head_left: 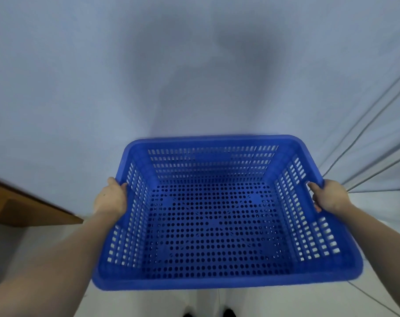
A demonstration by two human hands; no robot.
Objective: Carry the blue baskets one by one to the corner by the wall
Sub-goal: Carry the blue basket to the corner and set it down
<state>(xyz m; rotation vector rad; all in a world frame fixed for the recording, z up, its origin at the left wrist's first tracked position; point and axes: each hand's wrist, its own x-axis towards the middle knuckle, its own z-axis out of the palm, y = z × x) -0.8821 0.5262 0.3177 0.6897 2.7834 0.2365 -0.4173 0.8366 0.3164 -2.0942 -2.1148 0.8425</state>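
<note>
Gripping opposite rims, left hand (111, 197) and right hand (329, 195) hold an empty, perforated blue basket (217, 225).

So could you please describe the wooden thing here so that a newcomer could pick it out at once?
Start at the pale wall ahead and follow it down to the left edge of view. There, beside the left hand holding the blue basket, juts a brown wooden piece, the only brown thing among pale surfaces.

Brown wooden furniture edge (22, 207) at left; thin cables (375, 133) along right; dark shoe tips (228, 313) at bottom.
</note>
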